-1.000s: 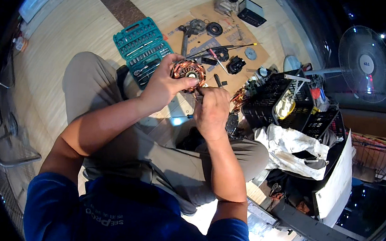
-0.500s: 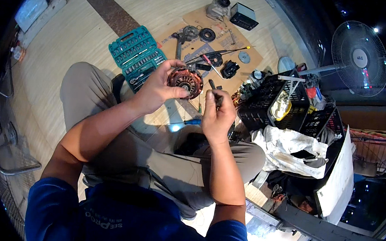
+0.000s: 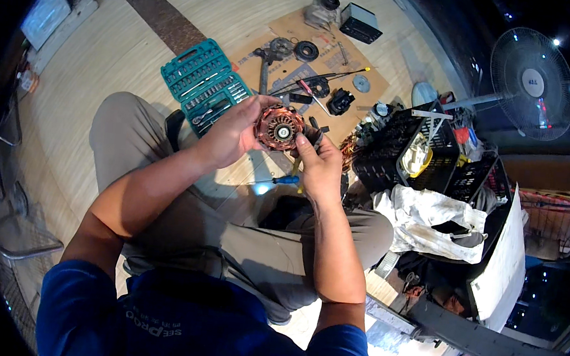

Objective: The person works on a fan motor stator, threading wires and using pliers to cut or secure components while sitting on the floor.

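My left hand [image 3: 235, 127] grips a round alternator part [image 3: 280, 129] with copper windings around a finned centre and a light hub. Its face is turned up toward me. Close on the other side, my right hand [image 3: 321, 165] lays its thumb on the part's rim. A dark narrow tool [image 3: 314, 123] pokes out past the right fingers; most of it is hidden, and its kind does not show. Beneath the hands, a blue-handled screwdriver [image 3: 285, 179] lies on the floor near a bright spot of light.
An open teal socket set [image 3: 198, 69] lies ahead on the left. A cardboard sheet [image 3: 382, 71] carries dismantled parts, including a black ring [image 3: 305, 51]. Black crates [image 3: 381, 163], a white cloth [image 3: 423, 221] and a standing fan [image 3: 530, 84] occupy the right side.
The alternator part has shifted slightly right and tilted to face me. My right hand has moved lower, its thumb now touching the part's rim.
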